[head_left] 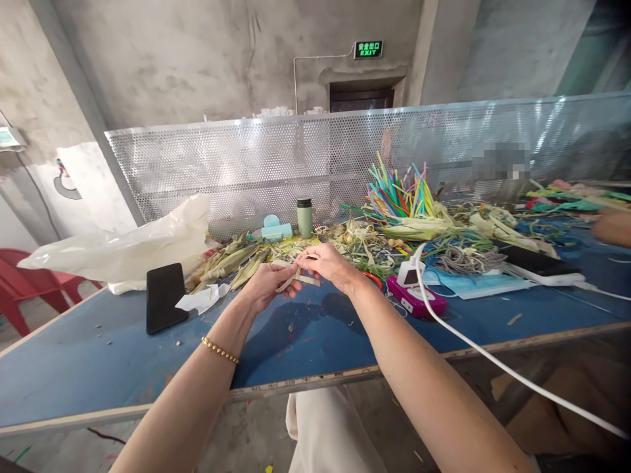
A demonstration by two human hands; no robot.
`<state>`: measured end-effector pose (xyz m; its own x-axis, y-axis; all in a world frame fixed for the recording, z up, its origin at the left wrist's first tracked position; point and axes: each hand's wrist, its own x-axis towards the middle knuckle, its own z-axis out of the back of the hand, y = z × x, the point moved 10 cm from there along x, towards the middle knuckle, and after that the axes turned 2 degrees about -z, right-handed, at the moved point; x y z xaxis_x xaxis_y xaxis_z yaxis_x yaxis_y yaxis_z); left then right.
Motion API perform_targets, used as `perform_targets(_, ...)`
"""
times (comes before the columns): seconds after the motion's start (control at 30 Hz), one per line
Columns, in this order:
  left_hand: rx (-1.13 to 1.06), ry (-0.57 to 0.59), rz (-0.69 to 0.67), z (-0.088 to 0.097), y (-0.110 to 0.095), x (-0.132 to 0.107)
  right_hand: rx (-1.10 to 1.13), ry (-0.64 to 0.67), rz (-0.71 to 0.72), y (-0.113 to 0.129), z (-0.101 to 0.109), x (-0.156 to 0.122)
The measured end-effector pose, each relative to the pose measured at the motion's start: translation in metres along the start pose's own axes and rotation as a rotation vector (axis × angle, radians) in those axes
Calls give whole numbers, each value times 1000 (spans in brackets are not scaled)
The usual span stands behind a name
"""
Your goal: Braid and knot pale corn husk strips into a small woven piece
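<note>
Above the blue table (98, 361), both hands meet over its middle. My left hand (269, 284), with a gold bead bracelet (219, 350) on the wrist, pinches one end of a pale strip of husk (302, 278). My right hand (328, 264) pinches the same strip from the other side, fingers curled over it. The strip bends between the two hands. Just behind them lies a heap of pale green and yellow husk leaves (236, 263).
A black phone (165, 297) lies left of my hands beside crumpled white paper (201, 299). A green cup (304, 217), coloured sticks (397, 192), a pink device (417, 299) with a white cable (493, 358), a plastic bag (128, 246) and a perforated metal screen (246, 171) are around. Another person's hand (611, 226) shows far right.
</note>
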<state>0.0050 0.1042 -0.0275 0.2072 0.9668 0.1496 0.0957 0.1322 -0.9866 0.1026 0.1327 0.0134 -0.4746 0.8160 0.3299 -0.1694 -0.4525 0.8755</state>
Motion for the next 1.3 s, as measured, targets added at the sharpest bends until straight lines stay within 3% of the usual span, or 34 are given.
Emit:
perform_targets(0.07, -25, -66, -8, 7, 0, 2, -38, -106, 13, -1, 11, 3)
perform_targets(0.17, -78, -248, -33, 29, 1, 4, -202, -416, 98, 8, 39, 0)
perform_targets(0.23, -103, -332, -45, 39, 2, 5, -326, -518, 159, 17, 43, -4)
perform_targets(0.27, -107, -361, -55, 43, 2, 6, -349, -473, 166, 18, 36, -3)
perform_targets(0.37, -81, -386, -107, 47, 1, 8, -330, -161, 92, 9, -2, 2)
perform_targets(0.43, -59, -383, -164, 45, -2, 9, -319, -77, 39, 3, -17, 1)
perform_targets(0.67, -70, -344, -186, 36, -3, 9, -148, -115, -96, -13, -18, 1)
perform_targets(0.9, 125, -443, -275, 49, -8, 10, -183, -160, -144, -11, -16, -2)
perform_targets(1.1, -99, -384, -214, 45, 1, 13, -234, -157, -154, -15, -17, -1)
perform_targets(1.3, -214, -398, -166, 43, 1, 9, -277, -161, -171, -10, -19, -4)
